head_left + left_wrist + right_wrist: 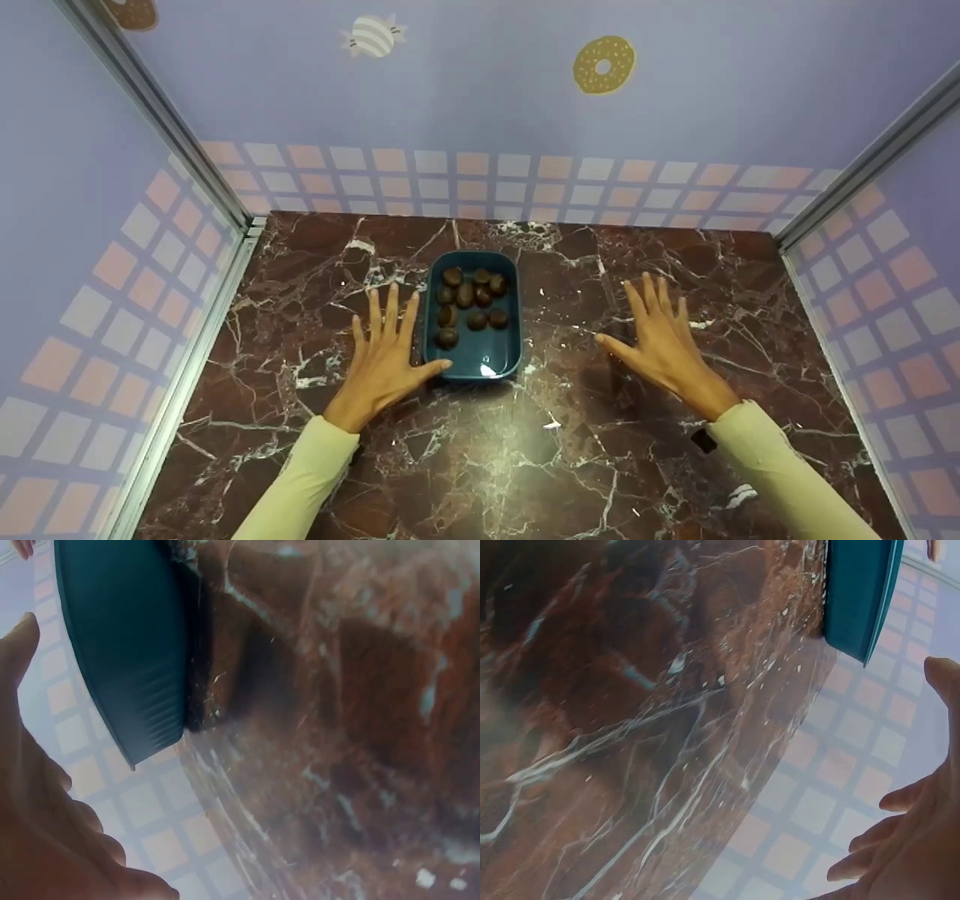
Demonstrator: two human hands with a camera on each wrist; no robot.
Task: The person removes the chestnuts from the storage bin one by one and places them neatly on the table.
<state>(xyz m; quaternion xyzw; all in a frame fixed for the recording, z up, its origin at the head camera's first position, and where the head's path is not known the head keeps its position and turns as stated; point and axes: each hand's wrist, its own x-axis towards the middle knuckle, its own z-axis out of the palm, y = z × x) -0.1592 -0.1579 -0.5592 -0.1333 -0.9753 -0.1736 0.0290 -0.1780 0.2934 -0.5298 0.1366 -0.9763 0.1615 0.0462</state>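
Tray: teal rectangular tray [474, 357] sat mid-table, between both hands.
Contents: brown chestnuts [465, 295], mostly toward its far end.
Left hand [384, 363]: spread wide, held nothing; thumb overlapped tray's near-left corner, contact unclear.
Right hand [664, 346]: spread, held nothing, well right of tray.
Surface: dark red marble-patterned tabletop [570, 469].
Barriers: lilac panels [480, 97] far, left, right; metal rail [190, 375] along left edge.
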